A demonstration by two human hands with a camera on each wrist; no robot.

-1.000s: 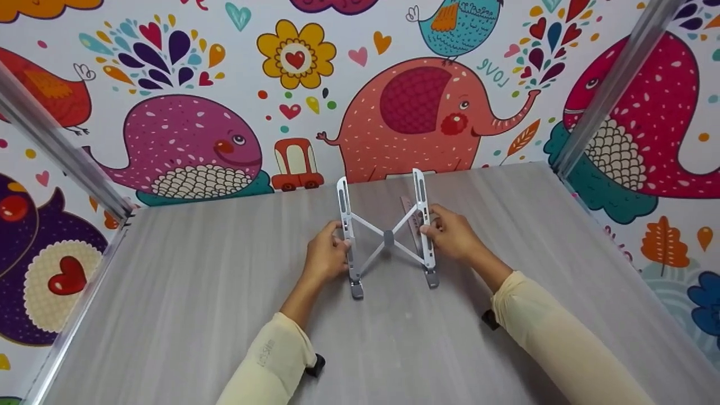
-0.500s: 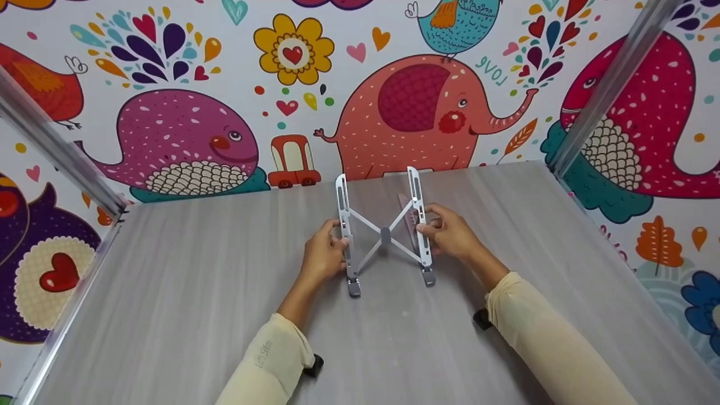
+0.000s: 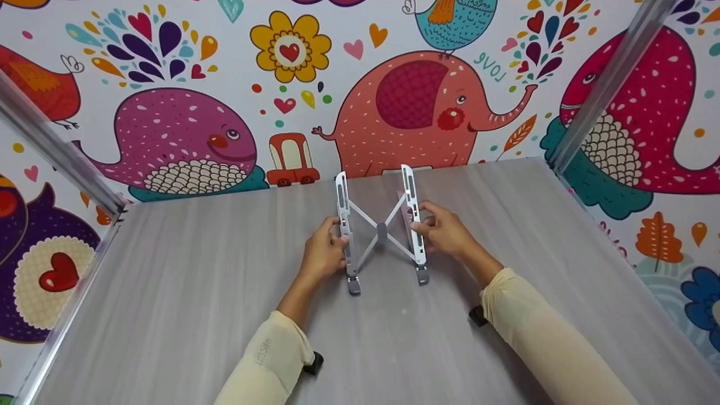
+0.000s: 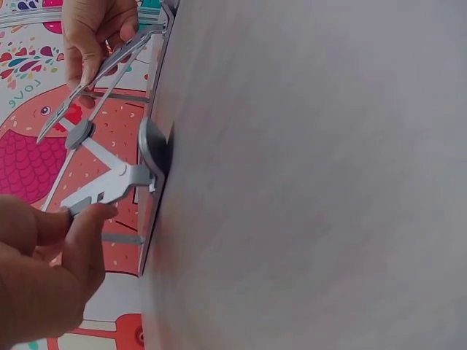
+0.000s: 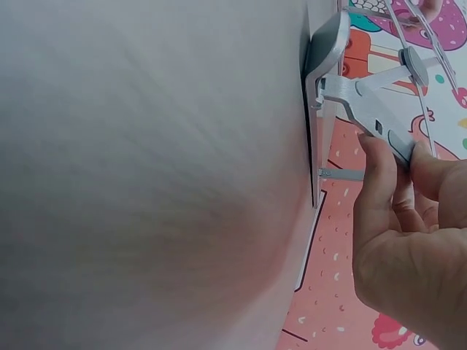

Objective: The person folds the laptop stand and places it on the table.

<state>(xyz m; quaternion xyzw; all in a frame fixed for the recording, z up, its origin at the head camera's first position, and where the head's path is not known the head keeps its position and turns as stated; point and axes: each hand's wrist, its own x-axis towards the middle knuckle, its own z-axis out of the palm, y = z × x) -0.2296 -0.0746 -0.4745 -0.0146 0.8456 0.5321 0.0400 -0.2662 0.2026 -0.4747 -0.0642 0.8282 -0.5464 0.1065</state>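
A silver folding laptop stand (image 3: 414,228) stands on the table, its two slotted side rails joined by crossed bars that meet at a grey hub (image 3: 382,231). My left hand (image 3: 324,251) pinches the left rail about halfway along, thumb on the inner side. On the opposite rail, my right hand (image 3: 445,229) grips with thumb and fingers. Grey feet with upturned lips show at the near ends of both rails. From the left wrist, the near foot (image 4: 153,149) touches the tabletop; the right wrist view shows the rail (image 5: 376,120) slanting up from its base.
The wood-grain table (image 3: 225,315) reaches back to a wall (image 3: 304,112) printed with cartoon animals. Metal posts (image 3: 607,84) rise at the back corners. A black wrist camera (image 3: 314,363) sits beneath each cream sleeve.
My right hand has moved left with the right rail, bringing the two rails closer together. The left hand stays almost in place on its rail. The head view has shifted slightly.
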